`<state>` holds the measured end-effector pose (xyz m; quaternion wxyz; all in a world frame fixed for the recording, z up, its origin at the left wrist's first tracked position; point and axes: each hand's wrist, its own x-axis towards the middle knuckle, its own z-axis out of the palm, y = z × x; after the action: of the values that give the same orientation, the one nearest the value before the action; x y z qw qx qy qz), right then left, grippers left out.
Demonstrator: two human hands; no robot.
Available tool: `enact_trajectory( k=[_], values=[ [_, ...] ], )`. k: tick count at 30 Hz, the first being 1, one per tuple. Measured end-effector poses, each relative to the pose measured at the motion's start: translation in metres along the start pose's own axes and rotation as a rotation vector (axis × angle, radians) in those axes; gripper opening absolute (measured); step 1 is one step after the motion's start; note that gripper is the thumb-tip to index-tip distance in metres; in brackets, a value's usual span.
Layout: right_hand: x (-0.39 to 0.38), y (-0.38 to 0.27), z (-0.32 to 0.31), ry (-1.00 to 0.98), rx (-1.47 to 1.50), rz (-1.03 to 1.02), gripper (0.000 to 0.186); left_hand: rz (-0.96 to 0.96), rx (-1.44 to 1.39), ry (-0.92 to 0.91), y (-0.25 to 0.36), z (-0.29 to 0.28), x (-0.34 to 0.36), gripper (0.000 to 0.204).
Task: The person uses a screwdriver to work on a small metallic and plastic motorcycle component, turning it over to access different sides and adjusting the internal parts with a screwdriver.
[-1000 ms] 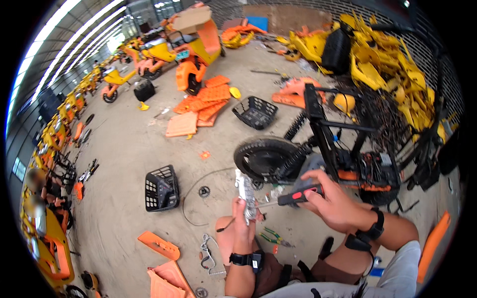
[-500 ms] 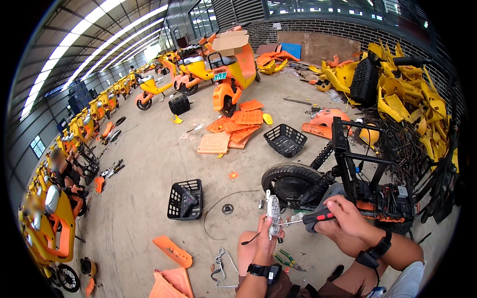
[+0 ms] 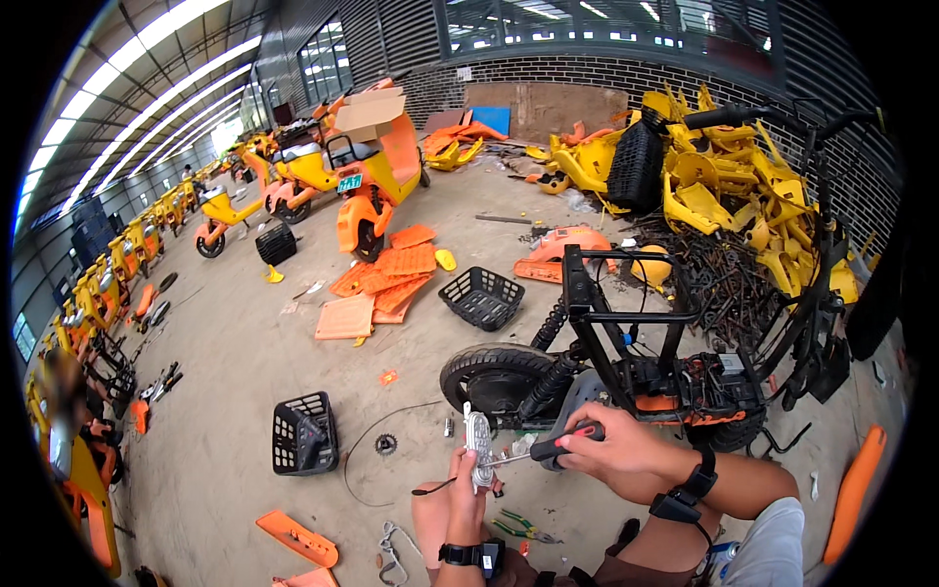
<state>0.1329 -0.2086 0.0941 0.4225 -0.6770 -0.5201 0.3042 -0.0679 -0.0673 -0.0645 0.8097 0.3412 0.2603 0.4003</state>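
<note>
My left hand [image 3: 464,487] is closed around a long silver metal part [image 3: 477,437] with a ribbed, rounded face, held upright above my knee. A short black cable [image 3: 431,488] sticks out from beside that hand. In my right hand [image 3: 608,445] is a screwdriver [image 3: 559,443] with a black and red handle, gripped from above. Its shaft points left, and the tip meets the lower part of the silver piece; the exact contact spot is too small to make out. Pliers [image 3: 528,528] with green and yellow handles lie on the floor below my hands.
Beyond my hands stands a stripped black scooter frame [image 3: 626,318] with its rear wheel [image 3: 499,377]. Black baskets [image 3: 305,433] rest on the floor, near a small sprocket [image 3: 386,444]. Orange panels [image 3: 391,279] are stacked farther off. Yellow covers [image 3: 704,186] form a heap at the right.
The view has turned to the right, so the surroundings sit farther left. Both hands keep their hold, with the screwdriver still against the silver part.
</note>
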Motion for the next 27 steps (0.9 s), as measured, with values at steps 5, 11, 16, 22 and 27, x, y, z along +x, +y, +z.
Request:
enact_trajectory(
  k=[5,11,16,22,27],
  values=[
    [-0.004,0.002,0.005,0.043,-0.096,0.049,0.036,0.024,0.116,0.034,-0.005,-0.003,0.001,0.027],
    [0.004,0.012,0.018,-0.005,0.226,0.279,0.035,0.132,0.234,0.128,-0.008,-0.014,-0.002,0.028],
    [0.013,0.017,0.007,0.003,0.389,0.527,0.035,0.211,0.082,0.019,-0.004,-0.006,-0.002,0.031],
    [0.002,-0.006,0.011,0.038,-0.300,-0.201,0.036,0.021,0.099,-0.006,0.008,-0.005,-0.005,0.023],
    [-0.008,-0.006,0.019,-0.016,-0.426,-0.226,0.041,-0.036,0.172,-0.024,-0.002,-0.003,0.000,0.027]
  ],
)
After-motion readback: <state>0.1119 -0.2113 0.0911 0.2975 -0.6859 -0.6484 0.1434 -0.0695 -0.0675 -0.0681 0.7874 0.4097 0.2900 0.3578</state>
